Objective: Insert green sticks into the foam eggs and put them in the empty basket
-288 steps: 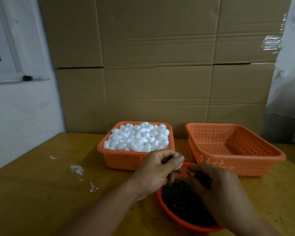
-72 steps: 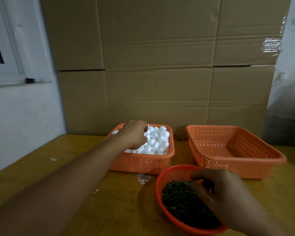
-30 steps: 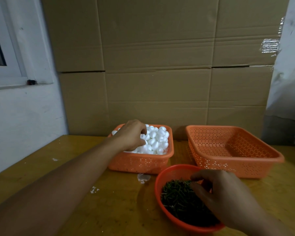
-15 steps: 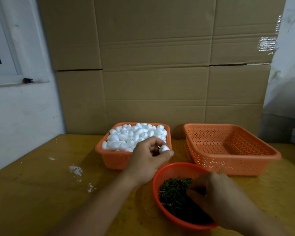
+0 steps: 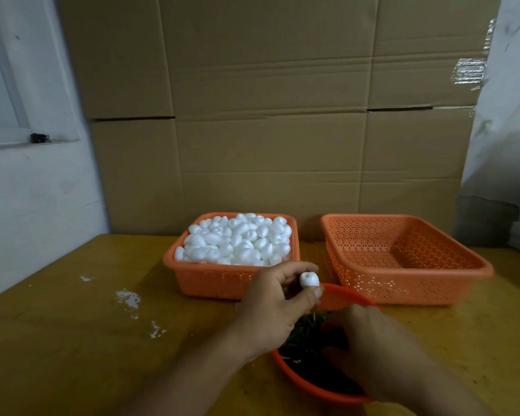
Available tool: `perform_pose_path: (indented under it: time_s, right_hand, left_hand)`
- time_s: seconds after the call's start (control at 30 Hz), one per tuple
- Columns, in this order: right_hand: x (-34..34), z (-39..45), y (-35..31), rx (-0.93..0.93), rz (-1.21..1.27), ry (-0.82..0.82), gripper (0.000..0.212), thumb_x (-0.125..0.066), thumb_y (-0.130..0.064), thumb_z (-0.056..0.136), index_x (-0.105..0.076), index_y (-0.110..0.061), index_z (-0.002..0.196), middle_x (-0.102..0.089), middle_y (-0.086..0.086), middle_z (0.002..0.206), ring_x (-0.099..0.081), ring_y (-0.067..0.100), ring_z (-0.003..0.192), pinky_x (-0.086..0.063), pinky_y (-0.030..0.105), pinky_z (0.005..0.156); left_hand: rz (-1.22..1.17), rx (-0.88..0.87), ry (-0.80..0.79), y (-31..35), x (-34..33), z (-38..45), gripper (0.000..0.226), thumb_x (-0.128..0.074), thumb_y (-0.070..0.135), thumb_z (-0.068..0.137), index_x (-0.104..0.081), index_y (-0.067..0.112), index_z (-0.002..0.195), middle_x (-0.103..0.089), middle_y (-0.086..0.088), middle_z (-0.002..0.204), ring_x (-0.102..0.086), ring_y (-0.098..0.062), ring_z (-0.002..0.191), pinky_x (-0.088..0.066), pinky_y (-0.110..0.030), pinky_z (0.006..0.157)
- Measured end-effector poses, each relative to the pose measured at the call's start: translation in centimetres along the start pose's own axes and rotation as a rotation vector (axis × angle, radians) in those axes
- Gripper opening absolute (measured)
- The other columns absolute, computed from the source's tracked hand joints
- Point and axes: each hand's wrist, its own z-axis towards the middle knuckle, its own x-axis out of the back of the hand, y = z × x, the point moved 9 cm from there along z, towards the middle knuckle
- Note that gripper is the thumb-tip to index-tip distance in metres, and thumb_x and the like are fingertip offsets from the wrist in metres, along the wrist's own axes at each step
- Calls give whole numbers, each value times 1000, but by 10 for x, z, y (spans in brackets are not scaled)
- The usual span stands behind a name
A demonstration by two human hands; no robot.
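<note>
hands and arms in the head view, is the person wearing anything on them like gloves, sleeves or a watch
Nothing is worn on what shows. The left hand and right hand are bare, with no gloves or rings visible. Both forearms are bare to the frame's bottom edge, with no sleeve, watch or band in sight. Nails look short and unpainted.

Two square orange baskets (image 5: 409, 262), one round orange bowl (image 5: 312, 388), one held foam egg (image 5: 309, 279), two hands (image 5: 275, 307)

Matt foam egg (image 5: 309, 279); perforated plastic basket (image 5: 403, 283).
</note>
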Motion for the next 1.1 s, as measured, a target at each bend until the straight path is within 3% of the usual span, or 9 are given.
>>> perform_pose_path:
  time_s: [0.13, 0.27, 0.37, 0.5, 0.57, 0.67, 0.87, 0.97, 1.1]
  right_hand:
    - [-5, 4, -1, 19, 9, -4, 15, -61, -38, 88, -66, -30, 100, -68, -9, 94, -66, 13, 86, -58, 35, 77]
    - [-7, 6, -2, 38, 26, -21, 13, -63, -36, 90, -68, -30, 101, -68, -11, 94, -66, 10, 85, -58, 34, 78]
    - [-7, 8, -2, 54, 27, -18, 12, -62, -35, 90, -66, -30, 101, -67, -10, 96, -65, 12, 88, -57, 35, 80]
    - [-9, 8, -2, 55, 15, -10, 12, -57, -36, 92, -61, -28, 101, -64, -8, 101, -63, 14, 93, -55, 34, 83]
    - [-9, 7, -2, 56, 11, -2, 12, -54, -35, 92, -59, -27, 100, -63, -8, 100, -63, 14, 92, -54, 33, 81]
    - [-7, 5, -3, 51, 24, 4, 9, -53, -34, 92, -58, -28, 97, -63, -8, 99, -63, 15, 90, -54, 32, 78]
    - [9, 2, 4, -26, 138, 102, 10, -63, -33, 82, -63, -23, 81, -66, -2, 80, -64, 12, 73, -56, 34, 71]
    - [19, 0, 7, -47, 203, 177, 10, -71, -32, 77, -65, -25, 77, -66, -3, 73, -62, 9, 65, -56, 29, 64]
    - [27, -5, 9, -43, 351, 257, 12, -77, -25, 74, -65, -27, 74, -66, -5, 66, -63, 6, 63, -52, 26, 56]
  left_hand:
    - [48, -54, -44, 8, -5, -3, 26, -59, 26, 96, -53, 40, 117, -72, -2, 89, -63, -12, 73, -54, -38, 72]
    - [-2, -77, -83, 15, -9, -4, 13, -49, 20, 101, -58, 30, 103, -60, 2, 78, -54, -12, 68, -47, -27, 65]
    - [-42, -68, -129, 16, -12, -4, 11, -54, 20, 101, -60, 28, 106, -58, 4, 78, -53, -9, 68, -46, -26, 66]
    - [-23, -79, -172, 15, -15, -6, 25, -64, 15, 94, -59, 32, 112, -57, 15, 81, -53, 0, 72, -44, -19, 69]
    - [-22, -68, -162, 14, -17, -6, 24, -63, 17, 96, -58, 33, 112, -60, 12, 80, -54, -3, 69, -46, -21, 67]
    - [-64, -38, -141, 14, -17, -5, 14, -57, 27, 101, -56, 26, 115, -65, 1, 78, -55, -12, 64, -48, -27, 63]
    - [-143, 31, -61, 13, -10, -4, 34, -44, 48, 101, -60, 18, 106, -66, -5, 70, -52, -15, 57, -43, -22, 54]
    - [-295, 117, 5, 6, -6, -2, 38, -50, 47, 94, -66, 13, 101, -58, -3, 72, -49, -13, 60, -39, -23, 53]
    - [-476, 258, 24, -4, -7, -3, 35, -51, 37, 100, -67, 6, 105, -55, -2, 70, -48, -12, 59, -37, -24, 52]
